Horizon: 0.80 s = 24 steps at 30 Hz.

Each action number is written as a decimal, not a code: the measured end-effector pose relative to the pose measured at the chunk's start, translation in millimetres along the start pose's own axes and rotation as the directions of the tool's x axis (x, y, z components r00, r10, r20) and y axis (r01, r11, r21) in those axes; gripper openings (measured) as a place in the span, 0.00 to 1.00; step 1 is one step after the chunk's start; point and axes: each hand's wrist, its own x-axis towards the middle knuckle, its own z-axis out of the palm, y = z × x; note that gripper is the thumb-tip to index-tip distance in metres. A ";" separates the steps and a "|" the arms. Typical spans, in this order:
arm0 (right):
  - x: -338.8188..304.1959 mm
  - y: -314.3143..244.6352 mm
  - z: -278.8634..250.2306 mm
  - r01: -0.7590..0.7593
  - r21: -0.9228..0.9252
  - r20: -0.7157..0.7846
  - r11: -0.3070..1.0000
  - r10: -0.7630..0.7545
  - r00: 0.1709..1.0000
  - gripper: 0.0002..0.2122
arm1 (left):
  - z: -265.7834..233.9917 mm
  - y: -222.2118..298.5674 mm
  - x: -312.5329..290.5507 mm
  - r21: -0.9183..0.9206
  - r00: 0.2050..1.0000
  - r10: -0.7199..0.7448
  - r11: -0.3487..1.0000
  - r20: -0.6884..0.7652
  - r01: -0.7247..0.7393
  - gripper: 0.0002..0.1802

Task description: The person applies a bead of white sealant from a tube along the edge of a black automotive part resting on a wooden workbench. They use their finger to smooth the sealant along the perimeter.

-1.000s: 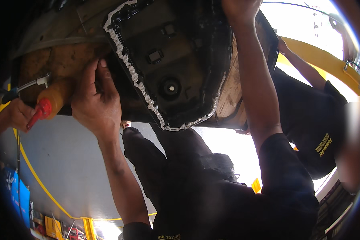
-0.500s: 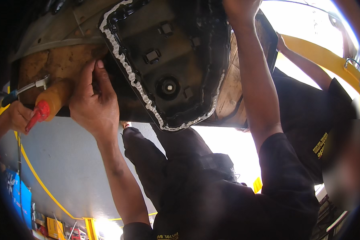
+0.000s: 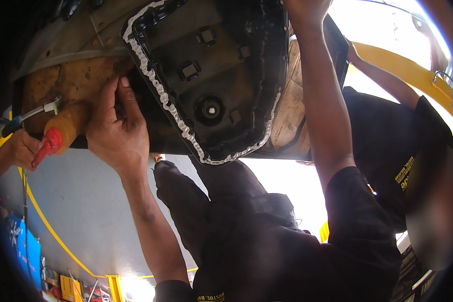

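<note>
A black oil pan, its inner side facing me, has a pale, wavy bead of sealant along its rim. Small square pieces sit on its floor. My right hand is at the pan's upper right edge, its fingers cut off by the picture's top. To the pan's left, my left hand is raised, thumb and fingers drawn together at the tips; whatever they hold, if anything, cannot be made out. Beside it is an amber bottle with a red nozzle. A ratchet with a dark and blue handle is beyond the bottle.
Behind the pan is a brown, stained board with dark edging. Another person's hand is near the bottle at far left. A co-worker in black reaches a hand to the dark edge at right. A yellow beam curves behind.
The oil pan has shifted very slightly left in the picture. My left hand has hardly moved, and my right hand stays at the pan's edge.
</note>
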 end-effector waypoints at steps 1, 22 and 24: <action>-0.7 1.6 0.1 0.011 0.004 0.000 1.000 -0.011 1.000 0.20 | -2.3 2.7 0.2 0.011 0.999 -0.022 1.000 0.028 0.022 0.09; 7.1 20.9 -16.2 0.099 -0.056 -0.018 0.993 -0.101 0.995 0.20 | 0.5 8.4 0.5 0.001 0.991 -0.090 0.996 0.096 0.090 0.09; 8.5 26.9 -19.3 0.079 -0.036 -0.015 0.996 -0.080 0.997 0.20 | 1.7 7.9 0.6 -0.009 0.995 -0.060 0.998 0.081 0.061 0.09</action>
